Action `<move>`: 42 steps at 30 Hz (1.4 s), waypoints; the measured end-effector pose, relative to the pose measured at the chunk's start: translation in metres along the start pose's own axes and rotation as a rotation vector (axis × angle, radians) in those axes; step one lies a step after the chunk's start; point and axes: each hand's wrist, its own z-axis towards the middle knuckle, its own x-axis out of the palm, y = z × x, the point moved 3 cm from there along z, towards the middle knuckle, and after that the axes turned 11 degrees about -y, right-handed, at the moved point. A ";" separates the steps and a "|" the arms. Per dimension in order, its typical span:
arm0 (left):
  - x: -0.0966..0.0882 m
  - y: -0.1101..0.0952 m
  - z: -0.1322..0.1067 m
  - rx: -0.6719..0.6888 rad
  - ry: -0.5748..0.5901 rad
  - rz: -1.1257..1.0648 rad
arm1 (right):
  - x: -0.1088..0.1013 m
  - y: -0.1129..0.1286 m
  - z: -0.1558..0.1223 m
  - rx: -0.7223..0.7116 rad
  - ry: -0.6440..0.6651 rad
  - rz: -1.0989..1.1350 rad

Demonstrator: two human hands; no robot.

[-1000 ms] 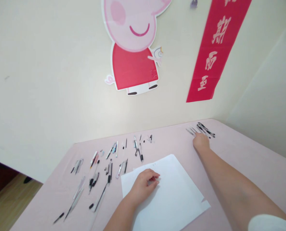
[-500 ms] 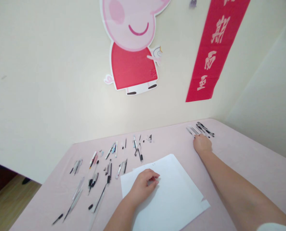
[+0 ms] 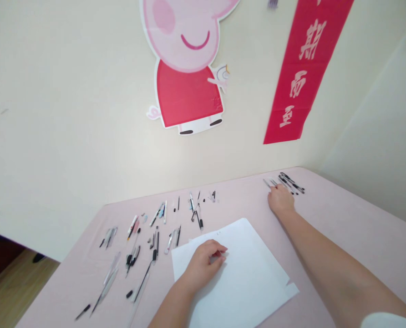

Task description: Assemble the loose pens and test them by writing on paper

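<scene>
- Stretching under both hands, the table [image 3: 360, 237] is carrying everything: one table, pink-topped.
- Lying under the left hand [image 3: 205, 262], the paper [image 3: 251, 282] is being pinned flat. One sheet is showing, though a stray corner beside the right forearm may belong to a second.
- Resting on the sheet's near-left part, the left hand is curling into a loose fist, with nothing showing in it.
- Reaching far ahead and to the right of the left hand, the right hand [image 3: 280, 200] is lying palm down, its fingertips meeting the near ends of the far pens [image 3: 291, 183]. I cannot tell whether it is gripping one.
- Judging by this, the step in hand is the reach into that far group while the sheet is being held down. The next move is calling for a fine pinch on one thin barrel without rolling its neighbours, which are lying packed side by side.
- Lying just beyond the right fingertips, the far pens are numbering about six; they are too crowded to count for sure.
- Lying left of and beyond the left hand, well apart from the right hand, the loose pens [image 3: 148, 246] are numbering roughly twenty, in small groups.
- Sitting among those, the small bits [image 3: 129, 293] are too tiny to count.
</scene>
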 end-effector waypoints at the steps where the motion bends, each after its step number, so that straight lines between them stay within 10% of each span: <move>1: 0.000 0.000 0.000 0.000 0.002 0.004 | -0.004 0.010 -0.002 -0.032 0.002 0.018; 10: 0.001 -0.002 0.001 0.020 0.001 0.014 | -0.042 0.139 -0.053 -0.470 0.134 0.294; 17: 0.001 -0.004 0.000 0.021 -0.004 0.005 | -0.040 0.202 -0.095 -0.486 0.319 0.439; 42: -0.004 0.007 0.005 -0.124 -0.195 -0.207 | -0.035 0.223 -0.087 -0.327 0.459 0.260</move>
